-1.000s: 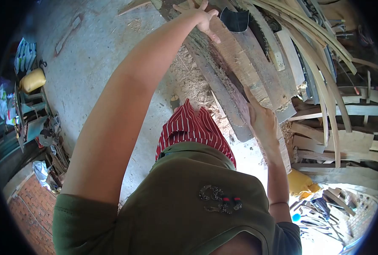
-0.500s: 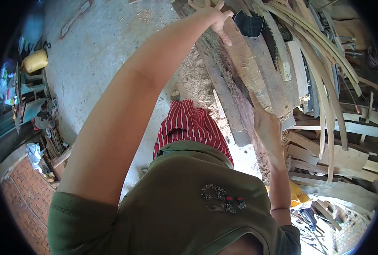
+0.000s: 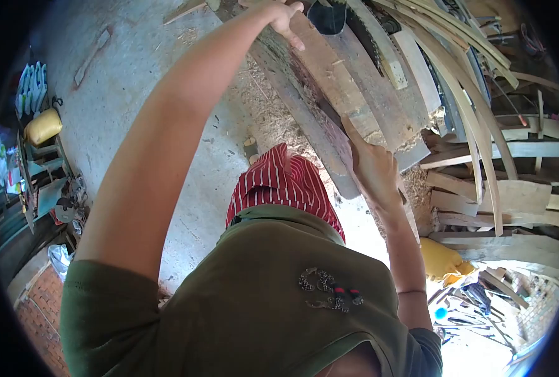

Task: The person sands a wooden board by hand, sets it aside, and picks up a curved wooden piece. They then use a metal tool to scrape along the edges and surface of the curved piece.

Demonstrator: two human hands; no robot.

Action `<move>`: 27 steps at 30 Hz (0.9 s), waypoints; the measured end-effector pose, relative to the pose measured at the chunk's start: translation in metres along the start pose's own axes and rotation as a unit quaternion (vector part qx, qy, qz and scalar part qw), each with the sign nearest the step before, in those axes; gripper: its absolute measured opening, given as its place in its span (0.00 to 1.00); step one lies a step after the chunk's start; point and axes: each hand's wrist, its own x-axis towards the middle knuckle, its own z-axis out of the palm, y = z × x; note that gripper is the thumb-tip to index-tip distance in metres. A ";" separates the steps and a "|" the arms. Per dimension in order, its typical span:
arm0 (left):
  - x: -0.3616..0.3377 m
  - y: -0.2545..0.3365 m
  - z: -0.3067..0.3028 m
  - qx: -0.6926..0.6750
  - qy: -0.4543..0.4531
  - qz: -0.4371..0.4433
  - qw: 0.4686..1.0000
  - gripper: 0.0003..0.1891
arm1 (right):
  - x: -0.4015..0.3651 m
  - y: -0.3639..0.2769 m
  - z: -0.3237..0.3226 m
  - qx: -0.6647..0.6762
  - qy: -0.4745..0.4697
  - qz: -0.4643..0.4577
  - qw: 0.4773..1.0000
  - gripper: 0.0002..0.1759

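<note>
My left hand [image 3: 282,20] reaches to the top of the view and rests on a long wooden plank [image 3: 339,75]. Its thumb is stretched along the wood, and the other fingers are partly cut off by the frame edge. Lower on the same plank, my right hand [image 3: 375,168] is closed with its index finger pointing forward. Under that finger runs a dark, narrow, blade-like tool [image 3: 331,114]; its handle is hidden in the palm. Beneath lies a grey, rough-edged board [image 3: 290,103]. A black curved piece [image 3: 327,17] sits beside my left hand.
Long curved wooden strips [image 3: 474,107] and stacked boards [image 3: 512,196] lie to the right. A yellow sack [image 3: 443,261] is at the lower right. Wood shavings [image 3: 264,116] cover part of the concrete floor [image 3: 147,63]. A yellow jerrycan [image 3: 43,127] stands on the left.
The whole view has shifted, so the planks and both hands appear further left and higher. Both hands keep about the same places on the wood.
</note>
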 end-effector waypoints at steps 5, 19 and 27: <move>-0.013 0.006 -0.001 0.030 0.007 -0.024 0.999 0.75 | -0.032 0.007 0.019 0.079 0.043 0.029 0.996 0.30; -0.027 0.006 0.004 0.033 0.012 -0.071 0.997 0.76 | -0.050 0.018 0.070 0.059 0.102 0.032 0.993 0.32; -0.018 0.005 0.006 0.066 0.005 -0.090 0.994 0.76 | -0.046 0.021 0.086 0.039 0.164 0.010 0.986 0.32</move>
